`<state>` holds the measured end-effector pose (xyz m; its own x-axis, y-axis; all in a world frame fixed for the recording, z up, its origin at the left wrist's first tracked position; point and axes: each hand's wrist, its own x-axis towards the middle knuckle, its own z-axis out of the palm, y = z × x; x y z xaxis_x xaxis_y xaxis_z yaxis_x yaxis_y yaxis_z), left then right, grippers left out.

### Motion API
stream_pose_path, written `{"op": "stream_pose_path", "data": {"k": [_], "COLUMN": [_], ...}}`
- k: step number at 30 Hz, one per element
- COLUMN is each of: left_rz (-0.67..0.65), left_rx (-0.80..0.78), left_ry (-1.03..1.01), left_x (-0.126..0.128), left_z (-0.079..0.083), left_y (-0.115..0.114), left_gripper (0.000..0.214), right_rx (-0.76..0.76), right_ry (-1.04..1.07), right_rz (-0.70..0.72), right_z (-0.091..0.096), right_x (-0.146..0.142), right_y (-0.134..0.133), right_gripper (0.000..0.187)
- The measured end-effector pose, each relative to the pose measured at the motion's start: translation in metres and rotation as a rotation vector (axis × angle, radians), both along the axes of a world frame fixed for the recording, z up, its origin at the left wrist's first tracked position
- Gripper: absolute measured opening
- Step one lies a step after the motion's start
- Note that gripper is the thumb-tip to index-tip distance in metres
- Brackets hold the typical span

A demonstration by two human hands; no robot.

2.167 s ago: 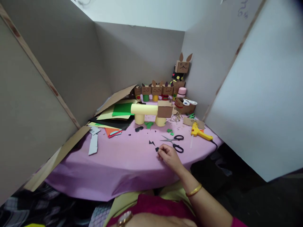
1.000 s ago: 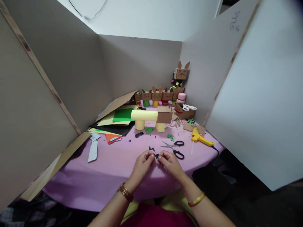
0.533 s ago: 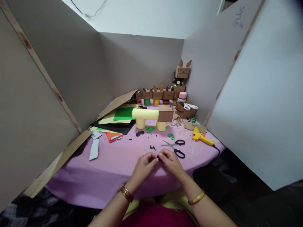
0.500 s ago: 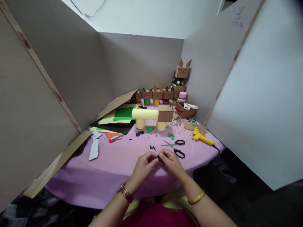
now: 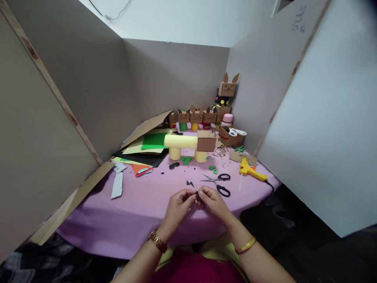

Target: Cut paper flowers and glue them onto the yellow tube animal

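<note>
The left hand (image 5: 178, 204) and the right hand (image 5: 213, 200) met over the near side of the table (image 5: 129, 220), which had a purple cloth on it. Both hands were curled almost shut, and their fingertips pinched one tiny black bit (image 5: 196, 193) between them. The bit was too small to tell its shape. It sat in the air just above the cloth, near the middle of the near edge. A watch (image 5: 157, 240) was on the left wrist and a gold bangle (image 5: 245, 245) was on the right wrist. Just past the hands lay two more black scraps (image 5: 190, 183) on the cloth. To their right lay scissors (image 5: 218, 182) with black handles, blades open a little. Farther right, near the table edge, lay a yellow glue gun (image 5: 250, 171). In the middle of the table stood a paper animal (image 5: 188, 143) made of yellow tubes with a brown box at its right end. Green scraps (image 5: 185, 160) lay under it. On the left was a pile of paper (image 5: 144, 151) in green, black, yellow and orange, and a grey strip (image 5: 117, 184) lay nearer. At the far side stood a row of little box animals (image 5: 194, 118), with a taller one (image 5: 227, 88) with ears at the right. A pink bottle (image 5: 227, 120) and a brown tray (image 5: 232, 138) stood close by.
</note>
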<state>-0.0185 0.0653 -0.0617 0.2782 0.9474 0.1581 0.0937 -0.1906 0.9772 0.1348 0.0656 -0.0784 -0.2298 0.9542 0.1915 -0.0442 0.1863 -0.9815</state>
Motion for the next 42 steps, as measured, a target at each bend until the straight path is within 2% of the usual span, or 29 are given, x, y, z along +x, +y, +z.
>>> {"op": "stream_pose_path", "data": {"k": [5,11,17,20,24,28,42], "left_rz": [-0.048,-0.094,-0.121,-0.098,-0.025,0.005,-0.019], "left_rx": [-0.077,-0.185,-0.251,-0.26,-0.248,-0.242,-0.249], "left_ry": [-0.03,-0.076,-0.089,-0.086,-0.084,-0.085,-0.103], "left_x": [-0.005,-0.0066,-0.0051,-0.0032,-0.0004,0.0002,-0.0005], "left_z": [0.0014,0.0004,0.0066,0.0086,0.0091,0.0093,0.0088], "left_y": [0.0031,0.0081,0.0058,0.0041,0.0033,0.0034,0.0026], "left_gripper": [0.025,0.026,0.022,0.017,0.016,0.019,0.019], "right_rx": [-0.006,-0.003,-0.003,0.01,0.077,0.154,0.109], "right_ry": [0.001,0.0,0.005,0.0,0.0,-0.068,-0.055], "right_rz": [0.019,0.029,0.021,-0.006,-0.084,-0.128,-0.162], "right_z": [-0.0023,-0.0012,-0.0036,-0.0047,-0.0046,-0.006,-0.009], "right_x": [0.0012,0.0011,0.0009,-0.0002,-0.0023,-0.0035,-0.0045], "right_y": [0.0004,-0.0003,0.0007,0.0005,-0.0033,-0.0061,-0.0047], "right_gripper": [0.037,0.037,0.036,0.035,0.022,0.023,0.02]}}
